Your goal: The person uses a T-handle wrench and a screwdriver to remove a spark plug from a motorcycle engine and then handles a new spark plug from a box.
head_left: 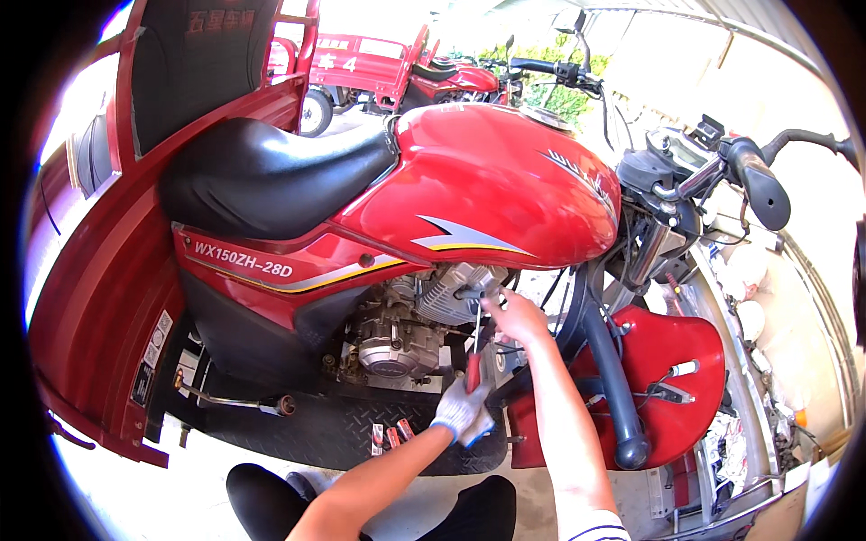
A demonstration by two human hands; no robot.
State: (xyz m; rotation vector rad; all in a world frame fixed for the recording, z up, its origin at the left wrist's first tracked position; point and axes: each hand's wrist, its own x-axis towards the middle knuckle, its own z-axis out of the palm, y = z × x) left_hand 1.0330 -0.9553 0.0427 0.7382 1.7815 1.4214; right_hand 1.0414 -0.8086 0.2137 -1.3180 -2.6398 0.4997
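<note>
Two forearms [570, 415] are looming closest, slanting in from below, and they are leading us straight to the engine [399, 350] of this red three-wheeler. The left hand [464, 413], in a pale glove, is wrapping itself low around the red handle of a screwdriver [474, 370], and that tool is standing nearly upright, its thin shaft pointing to the finned cylinder [451, 290]. Up top, the bare right hand [519, 317] is curling its fingers beside the shaft's upper end; whether they are pinching the steel or some small part behind it, I cannot tell. So where are we standing? The work is looking well under way, with both hands busying themselves at one spot below the tank [487, 189], but nothing there is showing as finished, and the tip's contact is hiding behind the fingers. The engine is sitting in its frame, its round side cover in place, and the tank and seat [280, 176] are staying put above. Down on the black footboard [352, 410], small red-and-white packs [392, 437] are lying apart from the hands, and a metal rod [234, 399] is resting farther left; how much is remaining, the view isn't revealing.
</note>
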